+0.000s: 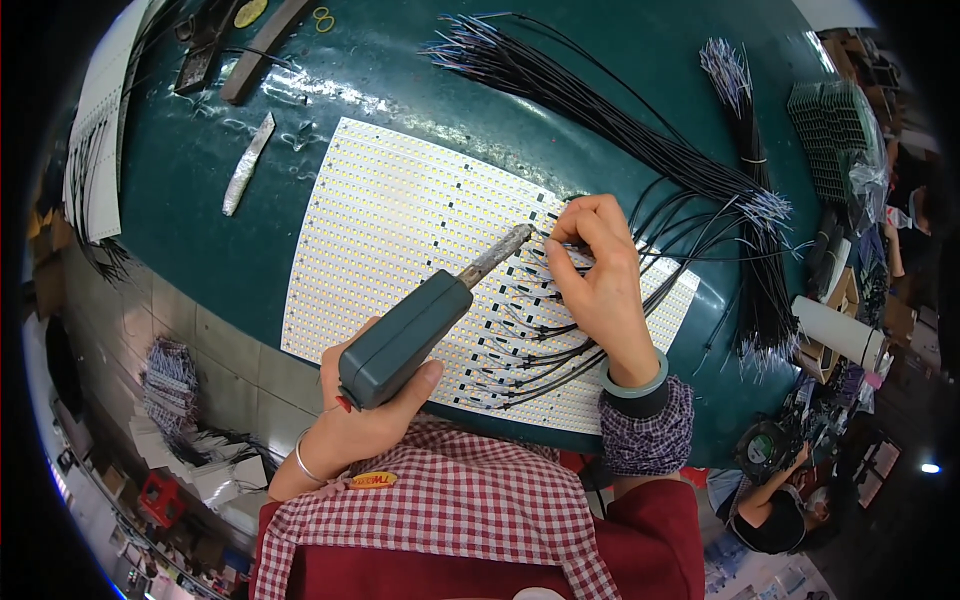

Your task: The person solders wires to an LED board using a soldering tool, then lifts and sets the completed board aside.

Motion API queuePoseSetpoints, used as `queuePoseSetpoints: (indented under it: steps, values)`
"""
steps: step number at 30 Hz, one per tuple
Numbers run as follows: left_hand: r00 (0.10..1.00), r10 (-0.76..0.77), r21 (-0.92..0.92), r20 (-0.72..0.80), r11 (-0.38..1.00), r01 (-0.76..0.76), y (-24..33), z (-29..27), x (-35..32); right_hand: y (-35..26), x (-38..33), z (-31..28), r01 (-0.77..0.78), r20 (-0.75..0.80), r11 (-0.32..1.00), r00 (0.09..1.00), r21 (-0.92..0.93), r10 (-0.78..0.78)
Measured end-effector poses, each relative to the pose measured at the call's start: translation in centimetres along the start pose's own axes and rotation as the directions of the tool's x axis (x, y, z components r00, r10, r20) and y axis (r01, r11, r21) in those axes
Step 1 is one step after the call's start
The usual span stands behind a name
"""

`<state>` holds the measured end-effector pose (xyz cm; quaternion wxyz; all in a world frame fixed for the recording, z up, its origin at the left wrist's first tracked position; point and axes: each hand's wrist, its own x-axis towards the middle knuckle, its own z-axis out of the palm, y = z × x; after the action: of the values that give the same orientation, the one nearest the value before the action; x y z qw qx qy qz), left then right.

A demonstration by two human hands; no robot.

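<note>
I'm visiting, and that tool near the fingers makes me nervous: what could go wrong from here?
If the iron in the left hand is hot, its tip could burn the right hand, whose fingers are very close. A slip might also scorch the panel beneath. And the right wrist, beside the cables crossing the panel, could snag one and pull it loose.

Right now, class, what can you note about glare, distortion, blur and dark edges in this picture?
In the head view, pale glare streaks the green table beyond the white board; fisheye distortion bows the table's edge; the corners fall to black; the right hand shows no obvious motion blur; small things near the rim are hard to make out.
</note>
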<state>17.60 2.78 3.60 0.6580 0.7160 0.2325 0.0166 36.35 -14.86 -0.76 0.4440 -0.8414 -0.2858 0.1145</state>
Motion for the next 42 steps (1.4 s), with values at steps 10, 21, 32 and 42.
queuePoseSetpoints:
  steps: [10,21,32,42]
  values:
    - [0.996,0.093,0.067,-0.011,0.993,-0.092,0.1,-0.1,0.1,0.1,0.1,-0.2,0.013,0.019,0.999,1.0,-0.037,-0.012]
    - [0.999,0.036,0.05,0.027,0.998,-0.037,0.2,0.1,0.3,0.1,0.1,-0.3,0.02,0.041,0.999,0.999,-0.038,-0.019]
    - [0.989,0.134,0.165,-0.067,0.979,-0.122,-0.1,-1.2,-0.2,-0.3,0.1,-0.4,-0.023,0.042,0.999,0.999,0.028,0.022]
    - [0.997,0.046,0.014,-0.067,0.999,-0.046,0.1,-3.6,-0.9,-2.0,1.0,-1.2,-0.046,0.141,0.997,0.988,-0.069,0.055]
